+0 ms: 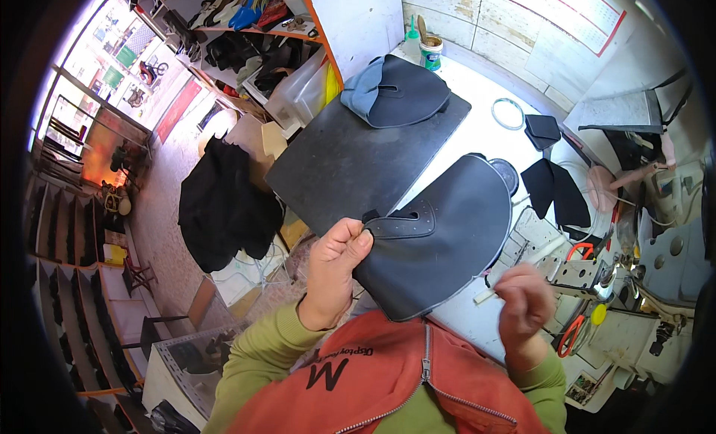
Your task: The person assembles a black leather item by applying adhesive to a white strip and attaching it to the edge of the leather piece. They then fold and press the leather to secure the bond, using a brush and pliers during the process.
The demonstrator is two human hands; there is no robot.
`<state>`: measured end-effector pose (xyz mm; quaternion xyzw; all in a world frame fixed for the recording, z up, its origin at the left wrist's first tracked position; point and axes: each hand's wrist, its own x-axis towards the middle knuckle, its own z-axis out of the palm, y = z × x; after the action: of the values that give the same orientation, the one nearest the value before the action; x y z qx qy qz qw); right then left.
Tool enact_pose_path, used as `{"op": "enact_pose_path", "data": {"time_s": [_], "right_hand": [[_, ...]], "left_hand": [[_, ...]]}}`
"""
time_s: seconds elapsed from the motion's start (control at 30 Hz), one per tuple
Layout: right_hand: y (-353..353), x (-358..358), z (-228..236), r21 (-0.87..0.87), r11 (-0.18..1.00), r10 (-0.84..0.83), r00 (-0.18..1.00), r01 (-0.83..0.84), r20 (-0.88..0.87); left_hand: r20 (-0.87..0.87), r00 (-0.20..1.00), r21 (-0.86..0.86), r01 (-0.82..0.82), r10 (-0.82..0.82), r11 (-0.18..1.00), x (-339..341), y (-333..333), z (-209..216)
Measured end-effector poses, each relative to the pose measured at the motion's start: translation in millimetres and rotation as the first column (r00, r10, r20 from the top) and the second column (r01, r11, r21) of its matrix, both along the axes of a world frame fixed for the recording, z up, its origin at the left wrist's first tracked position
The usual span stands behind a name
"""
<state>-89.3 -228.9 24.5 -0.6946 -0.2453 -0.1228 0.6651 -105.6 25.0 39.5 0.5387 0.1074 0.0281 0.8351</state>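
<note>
My left hand [335, 262] pinches the left corner of a large black leather piece [447, 236] between thumb and fingers. The piece has a rounded far edge and hangs over the table's near edge. A stitched, punched reinforcement patch [406, 221] with a slot lies on it beside my thumb. Just right of the leather's edge is my right hand [526, 303], its fingers curled and a little blurred. Whatever they hold, if anything, I cannot make out. A small pale stick [485, 294] shows next to those fingertips.
Beyond lies a dark board [358, 162] bearing a similar black piece [410, 95] with a blue-grey underside. Tape ring [508, 114], black scraps [552, 188], a green can [431, 54] and orange-handled scissors [572, 335] sit around. A sewing machine [664, 315] stands right; black cloth [227, 203] hangs left.
</note>
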Motion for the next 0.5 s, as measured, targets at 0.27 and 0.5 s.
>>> {"op": "enact_pose_path", "data": {"time_s": [0.27,0.5], "right_hand": [[42.3,-3.3,-53.4,0.513,0.856,0.42,0.492,0.066,-0.763],[42.9,-5.5,-36.7,0.638,0.765,0.527,0.48,0.092,-0.701]], "left_hand": [[0.027,0.999,0.143,-0.038,0.035,0.989,-14.5,-20.3,-42.8],[0.054,0.997,0.412,-0.071,0.054,0.908,-12.9,-6.5,-60.7]]}}
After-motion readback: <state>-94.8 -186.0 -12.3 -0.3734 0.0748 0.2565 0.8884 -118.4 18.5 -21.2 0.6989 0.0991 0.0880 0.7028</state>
